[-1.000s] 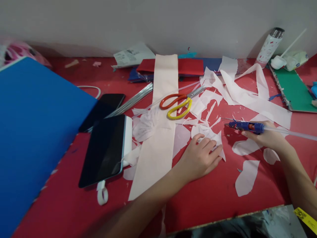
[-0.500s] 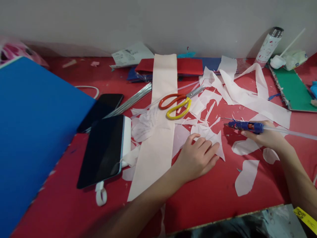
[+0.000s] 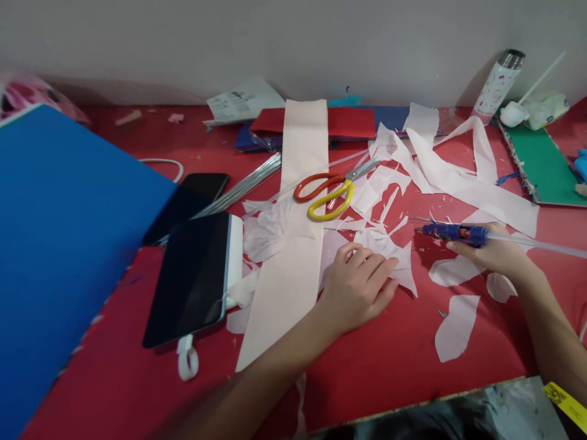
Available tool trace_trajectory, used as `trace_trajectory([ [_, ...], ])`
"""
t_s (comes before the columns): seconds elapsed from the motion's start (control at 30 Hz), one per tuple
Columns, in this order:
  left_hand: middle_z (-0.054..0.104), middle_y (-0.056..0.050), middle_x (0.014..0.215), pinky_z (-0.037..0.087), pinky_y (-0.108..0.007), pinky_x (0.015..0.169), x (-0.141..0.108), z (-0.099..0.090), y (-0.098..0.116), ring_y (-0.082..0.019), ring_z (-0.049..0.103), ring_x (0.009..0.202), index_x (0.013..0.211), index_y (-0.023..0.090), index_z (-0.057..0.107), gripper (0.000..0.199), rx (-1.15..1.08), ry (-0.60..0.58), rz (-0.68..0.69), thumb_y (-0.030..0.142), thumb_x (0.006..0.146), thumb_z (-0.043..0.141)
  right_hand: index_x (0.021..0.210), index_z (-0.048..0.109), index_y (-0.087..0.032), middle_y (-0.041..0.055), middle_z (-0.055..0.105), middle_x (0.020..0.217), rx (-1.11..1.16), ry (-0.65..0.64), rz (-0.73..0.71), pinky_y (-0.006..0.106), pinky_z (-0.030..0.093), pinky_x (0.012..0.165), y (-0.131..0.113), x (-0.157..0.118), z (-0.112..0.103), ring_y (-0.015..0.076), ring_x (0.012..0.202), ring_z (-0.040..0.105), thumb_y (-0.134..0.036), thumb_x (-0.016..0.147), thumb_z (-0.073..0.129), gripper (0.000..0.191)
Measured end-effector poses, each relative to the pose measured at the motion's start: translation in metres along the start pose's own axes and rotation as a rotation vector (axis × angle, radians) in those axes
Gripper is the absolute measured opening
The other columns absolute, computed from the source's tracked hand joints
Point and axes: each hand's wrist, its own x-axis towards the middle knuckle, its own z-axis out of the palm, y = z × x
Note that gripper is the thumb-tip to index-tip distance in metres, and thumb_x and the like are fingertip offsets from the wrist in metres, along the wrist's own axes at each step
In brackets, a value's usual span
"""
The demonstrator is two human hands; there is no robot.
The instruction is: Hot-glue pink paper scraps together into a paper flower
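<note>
My right hand point(image 3: 499, 252) is closed around a small blue hot glue gun point(image 3: 458, 234). Its nozzle points left, and a long clear glue stick trails from its back. My left hand point(image 3: 360, 284) rests palm down with bent fingers a little apart, over the near left part of a crumpled white paper shape point(image 3: 389, 247). Part of that shape is hidden under the fingers. Scissors point(image 3: 331, 208) with one red and one yellow handle lie beyond my left hand, across a long cream strip point(image 3: 288, 269).
Cut white petal-shaped pieces point(image 3: 456, 330) lie near my right hand. Long white scraps point(image 3: 486, 192) spread behind it. To the left are a tablet point(image 3: 192, 275), a phone point(image 3: 202, 186), thin wires point(image 3: 247, 183) and a large blue board point(image 3: 77, 232). A bottle point(image 3: 498, 88) stands by the wall.
My left hand has shifted slightly left and toward me, uncovering more of the crumpled white shape. My right hand and the glue gun have stayed in place.
</note>
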Motion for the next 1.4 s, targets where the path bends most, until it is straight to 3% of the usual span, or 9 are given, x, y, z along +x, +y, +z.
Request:
trace_trajectory([
  [0.3,0.063,-0.004,0.076,0.041,-0.039,0.079,-0.004,-0.007,-0.015,-0.019,0.053,0.072,0.09,0.017,0.061,0.024,0.099,0.042,-0.012,0.006,0.074,0.047,0.06,0.058,-0.023,-0.0012,0.053,0.048,0.006,0.003,0.002,0.028,0.034,0.046,-0.002,0.0,-0.002,0.0139,0.044,0.045,-0.061,0.069,0.058,0.038],
  [0.5,0.057,-0.005,0.075,0.042,-0.036,0.077,-0.006,-0.005,-0.021,-0.02,0.051,0.074,0.095,0.017,0.059,0.024,0.19,0.1,-0.052,0.003,0.079,0.047,0.061,0.059,-0.023,-0.001,0.054,0.05,0.003,0.002,-0.016,0.027,0.034,0.045,0.003,0.001,0.001,0.0139,0.045,0.046,-0.063,0.069,0.057,0.041],
  [0.7,0.059,0.0,0.071,0.039,-0.033,0.075,-0.008,-0.002,-0.022,-0.016,0.052,0.068,0.104,0.016,0.054,0.019,0.116,0.031,-0.079,0.01,0.088,0.046,0.061,0.058,-0.023,-0.0016,0.053,0.049,0.002,0.009,-0.024,0.027,0.034,0.045,0.003,0.001,0.002,0.0136,0.044,0.046,-0.064,0.069,0.057,0.041],
  [0.9,0.061,0.002,0.066,0.036,-0.03,0.068,-0.011,0.0,-0.025,-0.014,0.049,0.061,0.095,0.017,0.056,0.017,0.013,0.005,-0.057,0.008,0.089,0.043,0.062,0.059,-0.023,-0.0015,0.055,0.051,0.013,0.032,0.003,0.027,0.036,0.046,0.006,0.001,0.002,0.0138,0.046,0.049,-0.064,0.068,0.058,0.042],
  [1.2,0.065,0.001,0.071,0.037,-0.032,0.07,-0.005,-0.003,-0.023,-0.013,0.052,0.062,0.086,0.017,0.057,0.015,-0.066,-0.001,-0.08,0.013,0.089,0.043,0.059,0.057,-0.021,-0.0011,0.052,0.049,0.064,0.051,0.003,0.026,0.035,0.045,0.005,0.001,0.001,0.0129,0.045,0.046,-0.066,0.068,0.057,0.046],
  [1.3,0.065,0.001,0.072,0.038,-0.032,0.072,-0.005,-0.003,-0.026,-0.014,0.054,0.065,0.088,0.017,0.057,0.014,-0.048,-0.002,-0.097,0.014,0.089,0.044,0.058,0.057,-0.021,-0.0004,0.052,0.05,0.078,0.088,0.016,0.027,0.034,0.045,0.006,0.001,-0.001,0.0139,0.046,0.047,-0.067,0.066,0.058,0.047],
  [1.4,0.065,0.001,0.075,0.039,-0.032,0.076,-0.001,-0.005,-0.031,-0.015,0.056,0.071,0.097,0.018,0.058,0.016,0.009,-0.013,-0.128,0.016,0.09,0.044,0.063,0.062,-0.02,0.0022,0.059,0.056,0.079,0.215,0.024,0.029,0.037,0.048,0.013,0.003,-0.004,0.0181,0.052,0.054,-0.065,0.066,0.059,0.045],
])
